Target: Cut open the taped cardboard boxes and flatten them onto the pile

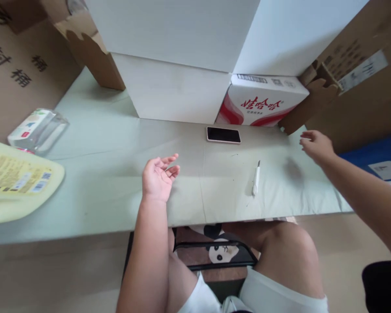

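Note:
My left hand (pixel 159 179) hovers over the middle of the pale green tablecloth (pixel 97 187), palm turned inward, fingers loosely bent and apart, nothing in it. To the right, my right hand (pixel 317 145) is raised above the table near the brown carton; its fingers are slightly curled and apart, and no object shows in them. Between the two hands a white craft knife (pixel 256 179) lies on the cloth, blade pointing away from me. Farther back lies a smartphone (pixel 223 135) with a dark screen. Neither hand touches the knife or the phone.
White boxes (pixel 176 87) stand along the back, beside a red-and-white printed carton (pixel 263 102). Brown cartons (pixel 368 82) flank both sides. At left lie a clear bottle (pixel 41 130) and a yellow jug (pixel 19 182). A blue package (pixel 378 158) sits at right. My knees are below the table edge.

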`<state>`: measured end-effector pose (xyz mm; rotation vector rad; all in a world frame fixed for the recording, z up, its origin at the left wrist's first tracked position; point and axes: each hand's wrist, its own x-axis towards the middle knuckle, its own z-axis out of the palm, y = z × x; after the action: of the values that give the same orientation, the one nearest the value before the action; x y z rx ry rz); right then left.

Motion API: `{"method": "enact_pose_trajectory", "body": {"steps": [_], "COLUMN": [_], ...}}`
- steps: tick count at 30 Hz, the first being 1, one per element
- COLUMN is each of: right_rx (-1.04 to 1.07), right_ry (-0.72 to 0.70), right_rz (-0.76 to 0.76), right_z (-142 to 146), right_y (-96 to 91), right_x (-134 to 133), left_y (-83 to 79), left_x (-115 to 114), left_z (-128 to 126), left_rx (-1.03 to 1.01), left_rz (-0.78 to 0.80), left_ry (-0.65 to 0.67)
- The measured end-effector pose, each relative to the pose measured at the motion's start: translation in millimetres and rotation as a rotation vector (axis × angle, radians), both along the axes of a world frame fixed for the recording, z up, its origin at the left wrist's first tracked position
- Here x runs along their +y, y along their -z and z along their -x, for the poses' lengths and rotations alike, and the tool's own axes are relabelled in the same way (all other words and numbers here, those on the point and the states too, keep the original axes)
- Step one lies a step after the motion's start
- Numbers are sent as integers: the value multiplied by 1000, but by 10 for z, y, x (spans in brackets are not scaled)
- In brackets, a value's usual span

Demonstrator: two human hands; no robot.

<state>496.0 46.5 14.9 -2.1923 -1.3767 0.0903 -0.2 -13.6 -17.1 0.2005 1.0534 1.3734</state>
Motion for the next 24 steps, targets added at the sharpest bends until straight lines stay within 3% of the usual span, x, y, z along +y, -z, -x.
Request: {"method": "enact_pose_trajectory", "body": {"steps": [3,7,12,19,21,24], "right_rx": [34,63,79,174,232,302], "right_ry": [-112,-355,-672,-1117,-1183,-1192], "right_rz": [15,-13,-27,16,16,-91], "right_z": [472,1324,2582,4463,5014,5747], "right_y": [-83,-154,-200,-179,-114,-46], "right_x": [83,364,733,1008,1237,1787], "left_y": [-28,-74,-90,-144,-151,-128], "left_x": [-43,-132,-254,-299,-273,-210], "left_z": [124,317,545,764,752,660], "left_rx": [-15,-46,-104,-242,-286,-366], "left_rz": [-10,-12,6,42,38,41], "left_ry": [-37,-88,-144,-226,-235,-252]}}
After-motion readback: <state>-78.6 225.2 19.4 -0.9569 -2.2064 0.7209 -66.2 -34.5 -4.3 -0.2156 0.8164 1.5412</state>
